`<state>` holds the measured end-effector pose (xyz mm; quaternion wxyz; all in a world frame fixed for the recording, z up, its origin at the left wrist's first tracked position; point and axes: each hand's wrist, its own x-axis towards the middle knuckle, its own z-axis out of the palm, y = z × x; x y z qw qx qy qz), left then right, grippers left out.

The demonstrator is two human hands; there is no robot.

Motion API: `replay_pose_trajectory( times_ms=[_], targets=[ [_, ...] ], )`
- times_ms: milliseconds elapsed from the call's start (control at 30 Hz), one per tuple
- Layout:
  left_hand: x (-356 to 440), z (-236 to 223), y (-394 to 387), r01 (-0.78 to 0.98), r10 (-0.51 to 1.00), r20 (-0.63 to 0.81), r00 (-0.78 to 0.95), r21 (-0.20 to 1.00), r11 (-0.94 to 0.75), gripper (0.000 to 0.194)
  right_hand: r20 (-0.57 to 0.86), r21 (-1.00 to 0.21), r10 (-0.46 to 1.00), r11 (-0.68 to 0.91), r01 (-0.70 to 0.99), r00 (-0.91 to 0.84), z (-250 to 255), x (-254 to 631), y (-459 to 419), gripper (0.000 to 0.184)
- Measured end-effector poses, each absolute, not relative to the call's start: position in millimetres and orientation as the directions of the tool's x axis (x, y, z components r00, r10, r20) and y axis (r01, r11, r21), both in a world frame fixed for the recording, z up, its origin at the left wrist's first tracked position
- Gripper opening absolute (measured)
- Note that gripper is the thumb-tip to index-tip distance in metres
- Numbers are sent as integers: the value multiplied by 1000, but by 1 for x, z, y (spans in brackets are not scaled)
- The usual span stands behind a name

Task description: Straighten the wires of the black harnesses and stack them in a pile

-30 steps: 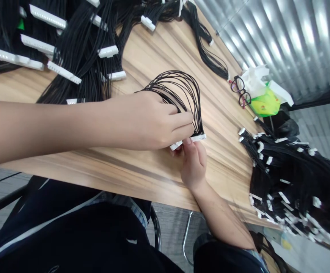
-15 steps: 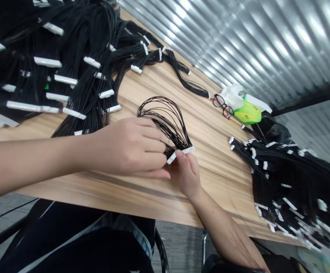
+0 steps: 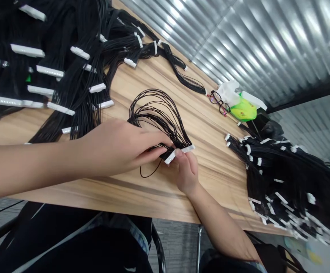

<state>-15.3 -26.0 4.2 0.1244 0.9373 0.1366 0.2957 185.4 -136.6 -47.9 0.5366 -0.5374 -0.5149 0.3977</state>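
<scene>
A white connector strip (image 3: 170, 157) with many thin black wires is held over the wooden table. My right hand (image 3: 188, 170) pinches it from the near right side, thumb on its face. The black wires (image 3: 169, 99) arch from the connector in a wide loop. My left hand (image 3: 125, 148) reaches across from the left, its fingers closed around black wires close to the connector's left end. One single wire (image 3: 151, 176) hangs in a small curve below the left fingertips. Parts of the wires lie hidden behind the left hand.
A big heap of black wire harnesses (image 3: 81, 72) with white connectors covers the table's left. Another pile (image 3: 290, 178) lies at the right. Toward the back are glasses (image 3: 220, 102), a green and white plastic package (image 3: 244, 109) and a corrugated metal wall (image 3: 239, 45).
My left hand has turned, and its fingers now close around wires beside the connector. A single wire loop has appeared below them. My right hand keeps its grip. The view has shifted slightly.
</scene>
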Motion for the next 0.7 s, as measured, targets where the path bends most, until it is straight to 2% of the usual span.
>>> replay_pose_trajectory(
  times_ms=[133, 233, 333, 500, 700],
  targets=[
    [-18, 4, -28, 184, 281, 564, 776, 224, -957, 28, 44, -999, 993, 40, 36, 112, -50, 184, -139, 46],
    [-20, 2, -29, 154, 202, 638, 743, 130, -979, 18, 72, -997, 990, 67, 45, 117, -49, 183, -139, 48],
    [-21, -1, -28, 127, 137, 696, 705, 66, -990, 22, 101, -993, 988, 93, 68, 120, -48, 183, -139, 48],
    [-21, -4, -23, 82, 132, 713, 689, 105, -991, 29, 70, -990, 990, 53, 133, 123, -49, 183, -140, 52],
    [-21, -3, -23, 55, 73, 689, 721, 48, -997, 31, 98, -990, 989, 86, 113, 108, -54, 184, -141, 50]
  ],
)
